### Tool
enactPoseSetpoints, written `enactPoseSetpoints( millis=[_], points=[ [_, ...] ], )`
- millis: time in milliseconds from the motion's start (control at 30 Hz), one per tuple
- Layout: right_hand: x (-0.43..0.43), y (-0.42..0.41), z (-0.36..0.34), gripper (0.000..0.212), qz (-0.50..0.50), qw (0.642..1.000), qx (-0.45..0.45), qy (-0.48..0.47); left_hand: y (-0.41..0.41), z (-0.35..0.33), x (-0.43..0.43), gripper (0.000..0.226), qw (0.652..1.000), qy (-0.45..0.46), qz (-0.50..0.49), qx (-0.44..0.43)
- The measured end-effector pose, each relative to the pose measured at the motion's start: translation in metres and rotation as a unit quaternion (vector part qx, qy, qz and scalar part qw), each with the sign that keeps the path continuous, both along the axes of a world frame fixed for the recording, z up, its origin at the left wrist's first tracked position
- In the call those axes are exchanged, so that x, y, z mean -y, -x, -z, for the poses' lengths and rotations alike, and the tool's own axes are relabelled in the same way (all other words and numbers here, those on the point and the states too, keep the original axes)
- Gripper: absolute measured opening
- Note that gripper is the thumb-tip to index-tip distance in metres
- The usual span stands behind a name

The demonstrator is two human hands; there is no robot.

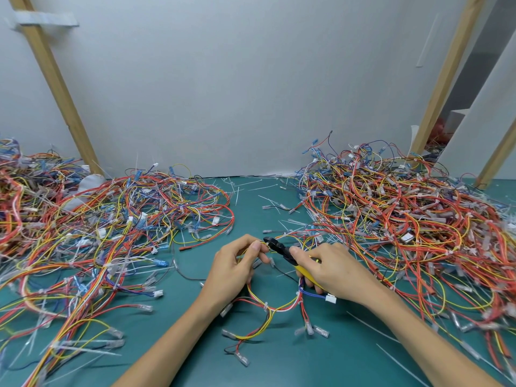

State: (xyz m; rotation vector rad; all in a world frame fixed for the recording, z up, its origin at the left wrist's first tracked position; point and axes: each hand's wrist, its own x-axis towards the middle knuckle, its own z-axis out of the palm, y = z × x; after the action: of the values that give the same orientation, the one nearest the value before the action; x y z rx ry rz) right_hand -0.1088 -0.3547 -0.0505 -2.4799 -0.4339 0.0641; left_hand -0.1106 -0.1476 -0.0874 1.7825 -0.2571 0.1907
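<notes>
Head view, the only one.

Left hand (234,266): grip closed, thumb and fingertips pinching a yellow wire of the harness (275,307) and holding it up off the bench (279,367). Right hand (335,268): grip wrapped round the yellow handles of the cutters (279,248). The black nose points left and touches the wire right at the left fingertips. Can't tell whether the jaws have bitten yet, too small.

The harness hangs in a loop between the two wrists. Red, yellow and white leads are tied at several spots, clear-sleeved terminals lie on the bench below, and a white connector (331,298) sits just under the right hand.

Progress, my read:
- The job looks like trimming or snipping at cable ties, one harness at a time.
- White tie offcuts (368,326) are scattered over the bench centre and right, so plenty seems done.
- The current harness is mid-cut at one spot. I can't see its other ties well enough to say which are trimmed.
- There is a big left pile (117,219) and a big right pile (405,216). I can't tell which is input and which is finished, so the amount left is unknown but likely a lot.

Writing: none readable. No brand shows on the cutters, connectors or the plain wall (251,79).
</notes>
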Motion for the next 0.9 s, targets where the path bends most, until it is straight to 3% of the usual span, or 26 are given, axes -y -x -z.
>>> enactPoseSetpoints(
  millis=[900],
  points=[
    [-0.0005, 0.002, 0.0008, 0.065, 0.013, 1.0, 0.015, 0.009, 0.0006, -0.001, -0.0013, 0.024, 1.0, 0.004, -0.004, 0.002]
  ],
)
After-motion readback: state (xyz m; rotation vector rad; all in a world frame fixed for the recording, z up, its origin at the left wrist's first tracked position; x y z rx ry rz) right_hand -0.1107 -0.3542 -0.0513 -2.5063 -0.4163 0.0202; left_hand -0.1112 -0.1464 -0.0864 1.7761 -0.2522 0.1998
